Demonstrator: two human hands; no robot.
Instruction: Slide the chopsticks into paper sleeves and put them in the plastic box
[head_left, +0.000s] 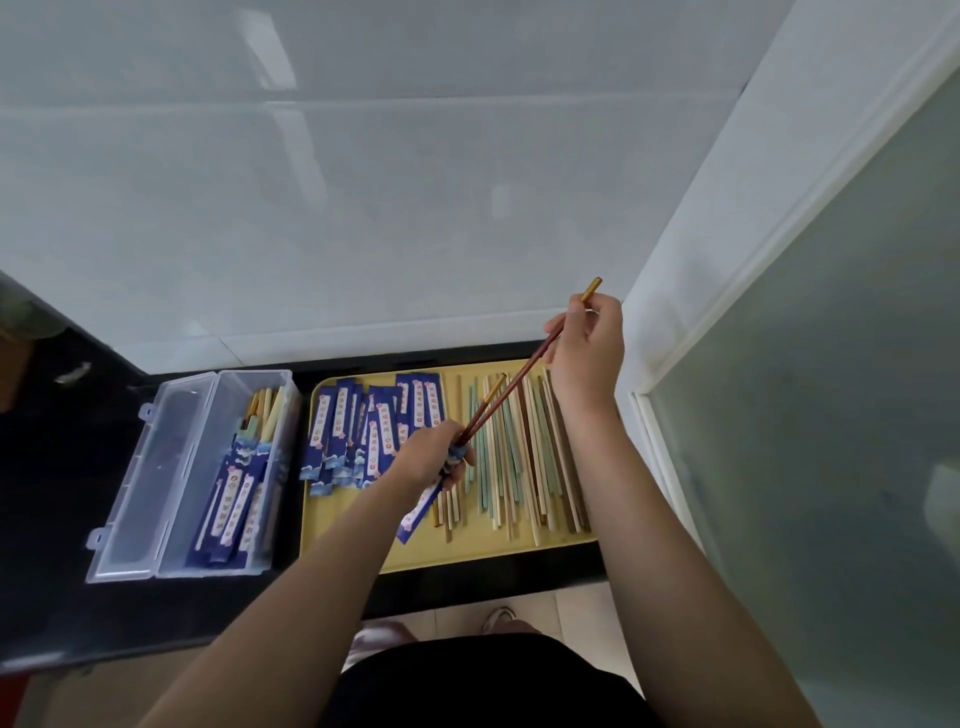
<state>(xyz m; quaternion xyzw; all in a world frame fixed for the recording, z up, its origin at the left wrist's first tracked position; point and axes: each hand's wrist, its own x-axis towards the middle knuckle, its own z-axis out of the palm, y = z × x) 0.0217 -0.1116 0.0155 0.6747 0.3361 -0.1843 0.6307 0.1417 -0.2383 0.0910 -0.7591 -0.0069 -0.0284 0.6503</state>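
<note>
Above the yellow tray (519, 545), near its right edge, the right hand (589, 345) pinches the upper end of a dark red chopstick (524, 370) with a gold tip; its fingers curl round the stick, though the fingertips are turned away and hidden. The stick slants down to the left hand (434, 454), held over the middle of the tray, whose fingers close round the mouth of a blue paper sleeve (418, 514). A second chopstick (488, 402) also rises from that sleeve's mouth; how deep either stick sits cannot be told, since the hand covers the opening.

On the tray's left half lies a loose heap of blue sleeves (353, 431), overlapping so that they cannot be counted. On its right half lie bare chopsticks (530, 467) in green, cream and brown, partly covered by the right forearm.

Left of the tray, on the black countertop (47, 493), stands the clear plastic box (171, 519) with its lid folded open to the left. Sleeved chopsticks (236, 499) lie inside, ends sticking out toward the far wall. At the countertop's far left edge something dark and blurred, perhaps a metal fitting, is cut off.
</note>
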